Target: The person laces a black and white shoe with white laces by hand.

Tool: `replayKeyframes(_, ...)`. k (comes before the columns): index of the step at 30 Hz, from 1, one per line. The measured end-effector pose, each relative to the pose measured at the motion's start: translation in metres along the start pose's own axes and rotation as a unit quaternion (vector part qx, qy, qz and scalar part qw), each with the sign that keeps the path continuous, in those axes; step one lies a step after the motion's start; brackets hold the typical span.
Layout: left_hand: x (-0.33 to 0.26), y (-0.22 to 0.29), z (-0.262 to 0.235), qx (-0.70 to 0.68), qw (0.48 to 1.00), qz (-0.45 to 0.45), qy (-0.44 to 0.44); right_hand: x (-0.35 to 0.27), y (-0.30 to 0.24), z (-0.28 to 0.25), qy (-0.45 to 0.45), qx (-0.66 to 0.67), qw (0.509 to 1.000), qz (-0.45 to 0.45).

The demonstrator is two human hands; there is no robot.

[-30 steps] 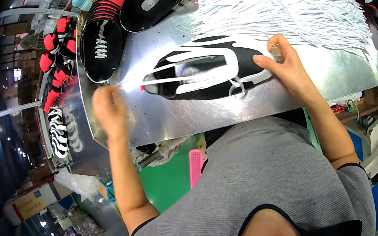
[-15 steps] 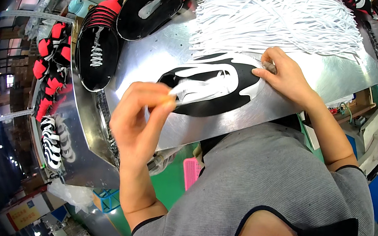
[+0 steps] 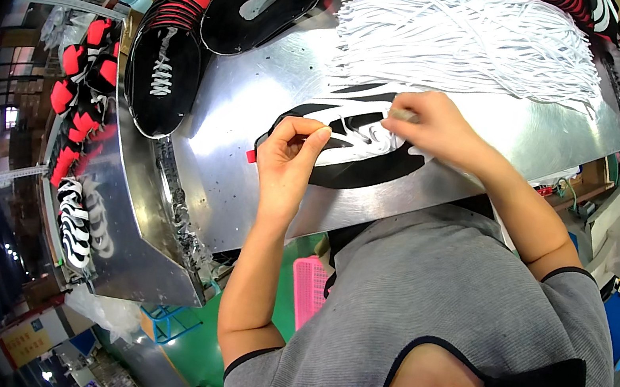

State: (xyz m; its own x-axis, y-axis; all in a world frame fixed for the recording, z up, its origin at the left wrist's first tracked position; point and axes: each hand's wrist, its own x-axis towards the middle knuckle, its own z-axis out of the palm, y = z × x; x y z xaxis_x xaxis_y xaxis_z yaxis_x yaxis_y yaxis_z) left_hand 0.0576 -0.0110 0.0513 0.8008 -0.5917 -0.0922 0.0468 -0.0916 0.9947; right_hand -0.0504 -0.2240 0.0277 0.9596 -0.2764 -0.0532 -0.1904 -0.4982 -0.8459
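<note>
A black and white shoe upper with a red tab at its left end lies flat on the metal tabletop. A loose white shoelace is bunched over its middle opening. At the left part of the upper, my left hand is closed in a pinch of thumb and forefinger. What the pinch holds, if anything, I cannot make out. My right hand is closed over the right part, its fingertips beside the lace. A small grey-brown piece shows between its fingers.
A thick spread of white laces covers the back of the metal table. Black uppers with red tabs are stacked at the left, with another black upper behind. A pink basket stands below the front edge.
My left hand has moved right and slightly up, over the upper. My right hand has shifted left onto its right part. The lace, stretched toward my left hand before, now lies bunched.
</note>
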Motion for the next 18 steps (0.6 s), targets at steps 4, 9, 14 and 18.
replayKeyframes(4,0.003,-0.001,-0.022,-0.237,0.967,-0.042,-0.082,-0.006,0.005,-0.008,-0.013,0.096,0.993,0.068)
replayKeyframes(9,0.008,-0.001,-0.093,-0.530,0.845,-0.047,0.057,-0.008,-0.003,-0.001,0.060,0.089,0.990,0.095)
replayKeyframes(14,-0.026,-0.002,-0.193,-0.691,0.699,0.046,0.179,-0.006,-0.002,0.001,0.035,0.035,0.997,0.068)
replayKeyframes(18,-0.045,-0.005,-0.240,-0.643,0.717,0.104,0.248,-0.004,0.006,0.005,0.031,-0.010,0.999,0.016)
